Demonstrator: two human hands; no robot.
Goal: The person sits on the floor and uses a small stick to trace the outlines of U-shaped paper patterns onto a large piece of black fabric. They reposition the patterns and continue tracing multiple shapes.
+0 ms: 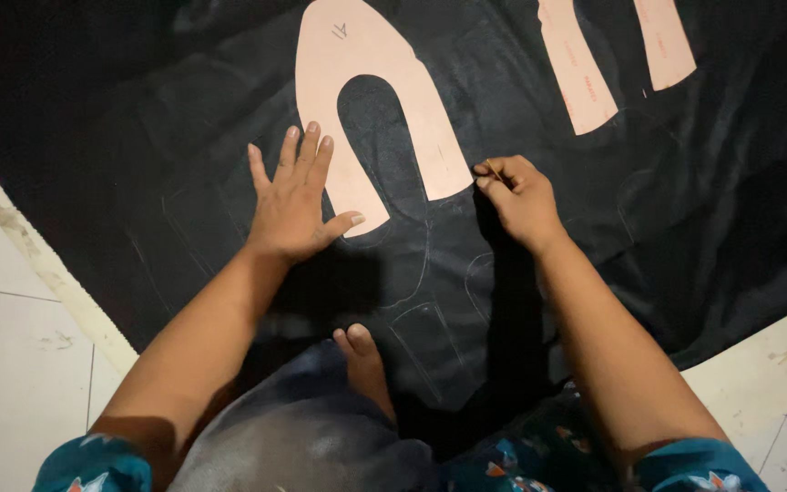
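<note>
Two hands: left hand [291, 202] presses pattern [371, 100]; right hand [519, 196] pinches marker [494, 169].

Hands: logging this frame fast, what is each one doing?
Left hand: open, flat on the pink template.
Right hand: closed, pinching a thin marking stick.

On the cloth [184, 118] lies the arch-shaped pattern [357, 55], with two strip patterns [576, 64] to its right and a foot [362, 360] before it.
</note>
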